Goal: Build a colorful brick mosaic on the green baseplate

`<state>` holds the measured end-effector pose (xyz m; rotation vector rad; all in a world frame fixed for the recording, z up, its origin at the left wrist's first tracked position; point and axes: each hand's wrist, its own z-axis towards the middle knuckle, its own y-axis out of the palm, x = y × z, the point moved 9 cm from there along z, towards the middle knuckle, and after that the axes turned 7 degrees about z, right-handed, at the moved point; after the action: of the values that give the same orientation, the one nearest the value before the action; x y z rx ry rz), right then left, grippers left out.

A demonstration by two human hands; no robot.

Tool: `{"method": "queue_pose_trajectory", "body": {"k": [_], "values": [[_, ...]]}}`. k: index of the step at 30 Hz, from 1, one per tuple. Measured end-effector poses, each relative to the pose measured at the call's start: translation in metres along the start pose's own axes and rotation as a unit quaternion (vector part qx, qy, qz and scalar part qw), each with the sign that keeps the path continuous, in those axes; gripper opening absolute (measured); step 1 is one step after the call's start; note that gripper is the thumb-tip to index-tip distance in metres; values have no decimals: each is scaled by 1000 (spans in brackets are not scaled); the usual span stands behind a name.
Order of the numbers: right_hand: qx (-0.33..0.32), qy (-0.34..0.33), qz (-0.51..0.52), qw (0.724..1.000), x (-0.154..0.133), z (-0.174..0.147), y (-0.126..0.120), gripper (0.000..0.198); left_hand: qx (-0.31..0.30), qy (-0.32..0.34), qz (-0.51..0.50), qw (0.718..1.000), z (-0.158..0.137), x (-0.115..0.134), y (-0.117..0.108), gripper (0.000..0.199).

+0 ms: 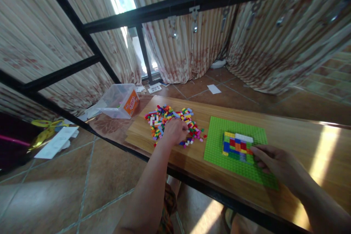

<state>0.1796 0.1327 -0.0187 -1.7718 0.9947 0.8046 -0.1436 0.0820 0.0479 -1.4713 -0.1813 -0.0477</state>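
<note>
My left hand (pixel 175 132) is over the pile of small coloured toy bricks (pixel 157 120), its fingers curled together at the pile's right side. What those fingers hold, if anything, I cannot make out. A green studded baseplate (pixel 215 146) lies to the right of the pile. On it sits a compact block of joined bricks (pixel 237 144) in yellow, blue, red, orange and white. My right hand (pixel 267 159) reaches in from the right, with thumb and index finger closed at the block's right edge around an orange brick (pixel 249 151). Its other fingers are bent above the baseplate.
The wooden table (pixel 189 168) carries the pile and baseplate. Beyond its left end stands a clear plastic box (pixel 112 100) with an orange label. A black metal frame (pixel 164 12) crosses in front of the curtains. Paper (pixel 214 89) lies on the tiled floor.
</note>
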Motion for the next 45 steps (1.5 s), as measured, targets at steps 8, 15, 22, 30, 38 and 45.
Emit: {"method": "queue_pose_trajectory", "body": {"k": [8, 15, 22, 30, 38, 45], "values": [[1, -3, -16, 1000, 3, 3, 1, 53, 72, -51, 4, 996, 9, -8, -14, 25], [6, -7, -9, 1000, -5, -3, -1, 46, 53, -29, -1, 998, 13, -3, -3, 25], [13, -50, -8, 999, -6, -1, 0, 38, 11, -79, -13, 997, 8, -34, -5, 29], [-5, -43, -43, 998, 2, 3, 0, 44, 20, -133, -6, 991, 8, -51, -11, 32], [-4, -54, -54, 997, 6, 6, 0, 46, -1, -119, -7, 993, 9, -36, -2, 23], [0, -55, -66, 996, 5, 5, -2, 43, -52, -45, -40, 997, 8, -23, 3, 24]]}}
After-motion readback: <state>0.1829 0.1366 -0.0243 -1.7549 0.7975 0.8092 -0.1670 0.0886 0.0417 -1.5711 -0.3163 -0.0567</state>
